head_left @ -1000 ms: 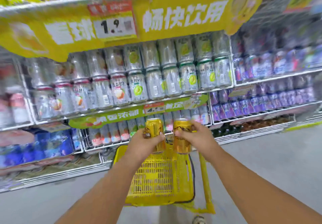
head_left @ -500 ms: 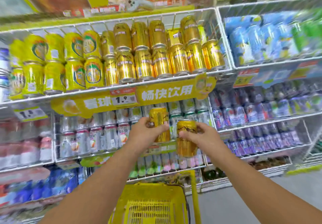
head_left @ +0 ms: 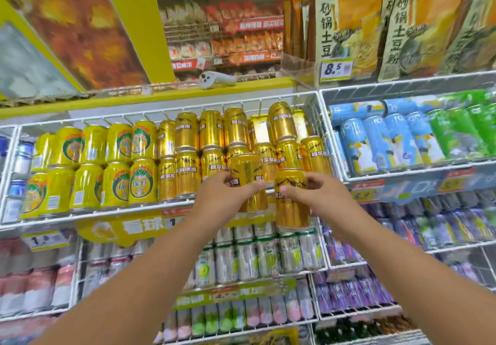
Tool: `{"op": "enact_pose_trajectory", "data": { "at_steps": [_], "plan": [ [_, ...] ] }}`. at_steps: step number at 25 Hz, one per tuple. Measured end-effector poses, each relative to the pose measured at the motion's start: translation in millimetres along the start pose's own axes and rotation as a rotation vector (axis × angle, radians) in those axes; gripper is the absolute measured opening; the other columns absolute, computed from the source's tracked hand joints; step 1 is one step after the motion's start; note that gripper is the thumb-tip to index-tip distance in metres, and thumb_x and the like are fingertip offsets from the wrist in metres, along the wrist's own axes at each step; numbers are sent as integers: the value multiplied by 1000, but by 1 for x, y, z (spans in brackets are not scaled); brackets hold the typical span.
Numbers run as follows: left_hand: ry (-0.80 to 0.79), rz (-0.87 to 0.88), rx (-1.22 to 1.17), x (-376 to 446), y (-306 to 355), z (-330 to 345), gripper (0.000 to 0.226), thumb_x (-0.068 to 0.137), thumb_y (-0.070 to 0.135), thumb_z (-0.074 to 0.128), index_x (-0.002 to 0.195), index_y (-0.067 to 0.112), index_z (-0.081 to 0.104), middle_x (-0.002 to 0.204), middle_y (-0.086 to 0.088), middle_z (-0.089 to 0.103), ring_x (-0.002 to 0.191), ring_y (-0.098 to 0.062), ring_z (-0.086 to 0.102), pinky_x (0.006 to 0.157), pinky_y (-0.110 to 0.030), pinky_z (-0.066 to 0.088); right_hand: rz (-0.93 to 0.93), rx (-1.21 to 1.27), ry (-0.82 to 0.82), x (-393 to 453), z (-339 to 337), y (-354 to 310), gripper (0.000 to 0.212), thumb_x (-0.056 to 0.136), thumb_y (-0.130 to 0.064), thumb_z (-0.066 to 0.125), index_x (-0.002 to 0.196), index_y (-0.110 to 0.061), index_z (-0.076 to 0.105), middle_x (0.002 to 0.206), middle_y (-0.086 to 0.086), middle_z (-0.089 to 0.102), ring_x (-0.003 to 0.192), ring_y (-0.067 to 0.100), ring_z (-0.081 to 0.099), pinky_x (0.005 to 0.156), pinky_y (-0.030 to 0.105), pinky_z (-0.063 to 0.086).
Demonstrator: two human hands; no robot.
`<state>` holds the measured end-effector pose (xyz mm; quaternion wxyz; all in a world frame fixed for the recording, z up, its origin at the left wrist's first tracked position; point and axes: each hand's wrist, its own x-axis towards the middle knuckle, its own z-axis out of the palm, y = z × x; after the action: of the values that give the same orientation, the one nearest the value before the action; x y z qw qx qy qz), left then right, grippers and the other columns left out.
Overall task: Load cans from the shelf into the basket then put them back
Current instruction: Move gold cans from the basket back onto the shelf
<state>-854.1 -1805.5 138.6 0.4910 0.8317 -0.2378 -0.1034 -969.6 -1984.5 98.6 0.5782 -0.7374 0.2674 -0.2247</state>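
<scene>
We've got two gold cans up in front of the gold-can shelf (head_left: 188, 207): the left-hand can (head_left: 248, 181) sits a bit higher, the right-hand can (head_left: 291, 197) lower, the two just beside each other. Left hand (head_left: 224, 202) has its grip wrapped round the first can, right hand (head_left: 319, 197) clamped on the second. Looks like the put-back step to us. To do it well we'd aim for the open spot in the top layer of stacked gold cans (head_left: 212, 130), set one down at a time, base flat on the lids below, so nothing topples. Yellow pineapple cans (head_left: 118, 162) sit to the left, blue cans (head_left: 375, 140) to the right.
</scene>
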Motion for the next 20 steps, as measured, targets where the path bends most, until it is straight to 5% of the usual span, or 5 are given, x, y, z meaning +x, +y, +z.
{"op": "enact_pose_trajectory", "data": {
  "at_steps": [3, 6, 11, 16, 20],
  "plan": [
    [19, 10, -23, 27, 22, 1, 93, 70, 68, 77, 143, 17, 49, 119, 10, 61, 104, -15, 59, 90, -35, 48, -26, 57, 21, 16, -10, -27, 59, 62, -52, 92, 112, -26, 74, 107, -5, 76, 88, 13, 75, 61, 25, 58],
    [10, 29, -25, 63, 40, 0, 58, 73, 64, 77, 109, 21, 61, 85, 17, 53, 77, -4, 54, 75, -30, 48, -44, 63, 48, 30, -21, -54, 30, 72, -39, 89, 96, -27, 75, 84, -13, 77, 78, 12, 75, 75, 38, 61],
    [42, 19, -13, 108, 60, 3, 95, 71, 66, 78, 142, 10, 50, 129, -3, 60, 115, -26, 58, 84, -33, 44, -38, -36, 153, 66, -37, -94, 33, 70, -41, 89, 82, -23, 64, 75, -12, 73, 74, 6, 70, 74, 36, 58],
    [95, -4, 51, 137, 78, 16, 59, 74, 66, 76, 98, 15, 58, 86, 7, 52, 80, -18, 49, 74, -34, 40, -54, -167, 188, 110, -55, -117, 46, 70, -43, 89, 91, -17, 58, 88, 1, 70, 85, 19, 68, 82, 46, 58],
    [167, -33, 110, 148, 90, 28, 69, 69, 70, 75, 100, 9, 67, 100, -2, 66, 81, -22, 56, 60, -28, 38, -42, -237, 182, 145, -67, -123, 48, 67, -46, 90, 85, -12, 63, 87, 8, 75, 81, 22, 72, 67, 39, 59]
  ]
}}
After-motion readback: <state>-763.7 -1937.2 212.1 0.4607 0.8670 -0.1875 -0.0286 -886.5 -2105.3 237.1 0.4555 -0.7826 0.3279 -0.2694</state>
